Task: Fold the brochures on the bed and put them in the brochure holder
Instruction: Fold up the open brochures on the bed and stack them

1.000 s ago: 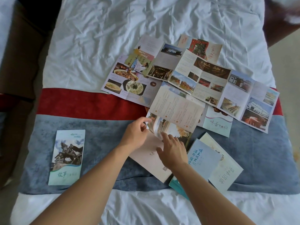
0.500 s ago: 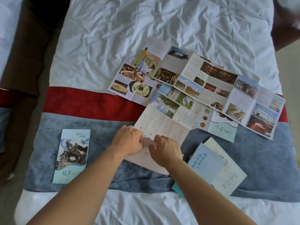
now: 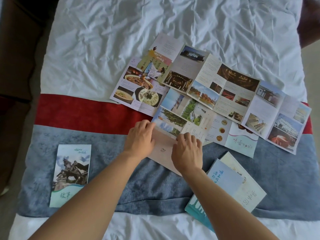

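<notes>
Brochure half-folded under both hands on the bed

Hands work one brochure (image 3: 166,146) at the middle of the bed (image 3: 155,40), where the blue-grey band of the bed runner (image 3: 155,187) meets its red stripe. The left hand (image 3: 139,140) lies with curled fingers over the left edge of the pale pink cover panel, its fingertips pinching the corner where the photo panel begins. The right hand (image 3: 187,154) presses down on the cover's right side with its fingers bent over the fold line. Held this way, the two hands seem to pin the panel flat and line up its edges so the crease falls straight; the soft bedding gives no firm backing as a desk would, which likely explains the two-handed hold.

Still-open panels of the same brochure run up and to the right, partly under a long unfolded brochure (image 3: 233,94) that spans toward the bed's right edge. A food brochure (image 3: 138,87), also open, lies just left of it, and a teal-footed open sheet (image 3: 240,142) peeks out below. These overlapping sheets could drag or catch as the next panel is folded over.

One folded brochure (image 3: 71,174) with a statue picture rests well apart at left. Two more folded brochures (image 3: 225,184) lie stacked near the right forearm. No brochure holder is in view, so its place cannot be told.
</notes>
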Tool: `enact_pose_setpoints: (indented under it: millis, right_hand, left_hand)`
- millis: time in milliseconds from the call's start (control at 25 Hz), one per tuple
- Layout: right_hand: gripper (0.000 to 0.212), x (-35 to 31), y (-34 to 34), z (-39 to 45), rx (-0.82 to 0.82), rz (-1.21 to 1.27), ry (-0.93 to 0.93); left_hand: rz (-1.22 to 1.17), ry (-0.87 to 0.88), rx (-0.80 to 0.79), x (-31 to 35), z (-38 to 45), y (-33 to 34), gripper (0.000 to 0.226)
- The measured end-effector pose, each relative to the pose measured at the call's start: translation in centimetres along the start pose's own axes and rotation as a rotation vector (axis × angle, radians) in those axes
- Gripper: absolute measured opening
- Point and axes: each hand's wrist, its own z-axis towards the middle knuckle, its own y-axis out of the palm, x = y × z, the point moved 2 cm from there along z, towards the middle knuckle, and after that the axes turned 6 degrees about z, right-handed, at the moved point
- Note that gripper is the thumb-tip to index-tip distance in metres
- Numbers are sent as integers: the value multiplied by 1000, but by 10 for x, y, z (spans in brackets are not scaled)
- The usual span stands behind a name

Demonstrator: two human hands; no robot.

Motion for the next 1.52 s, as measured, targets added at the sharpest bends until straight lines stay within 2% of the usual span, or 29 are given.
enact_pose_setpoints:
  millis: [80, 160, 240, 360, 480, 560, 680, 760, 880, 1000, 1120, 1240, 1400, 1520]
  right_hand:
    - [26, 7, 4, 7, -16, 6, 21]
    - [30, 11, 8, 10, -33, 40, 26]
    - [35, 11, 12, 11, -64, 84, 29]
    - [58, 11, 16, 11, -105, 92, 29]
    - [70, 7, 16, 9, -121, 65, 24]
    - [57, -1, 17, 8, -136, 43, -1]
    - [25, -16, 18, 3, -150, 58, -85]
    - [20, -29, 17, -3, -192, 115, -98]
    - [4, -38, 14, -10, -219, 186, -114]
    - [7, -38, 9, -15, -245, 200, -126]
    - [8, -32, 10, -19, -247, 155, -148]
    - [11, -23, 15, -21, -146, 94, -132]
    - [21, -8, 16, -13, -23, 52, 17]
    - [28, 5, 16, -1, -8, 90, 107]
  left_hand:
    - [-151, -157, -106, 3, 12, 8, 67]
    - [-273, -270, -201, 4, 19, 17, 73]
    - [-335, -298, -187, 3, 21, 22, 73]
    - [-298, -218, -87, 2, 21, 16, 83]
    - [-81, -11, 29, -2, 12, 6, 92]
    - [-4, 63, 36, -11, 1, 4, 87]
    - [20, 38, 30, -25, -19, 1, 53]
    - [77, 38, 69, -32, -26, -3, 32]
    - [127, 143, 78, -25, -26, -7, 21]
    - [115, 169, -10, -10, -26, -5, 7]
    - [124, 140, -94, -6, -28, 4, 14]
    - [119, 139, -53, -4, -25, 9, 10]
    - [29, 90, -30, 3, -13, 17, 58]
    - [-202, -35, -69, 13, 3, 22, 85]
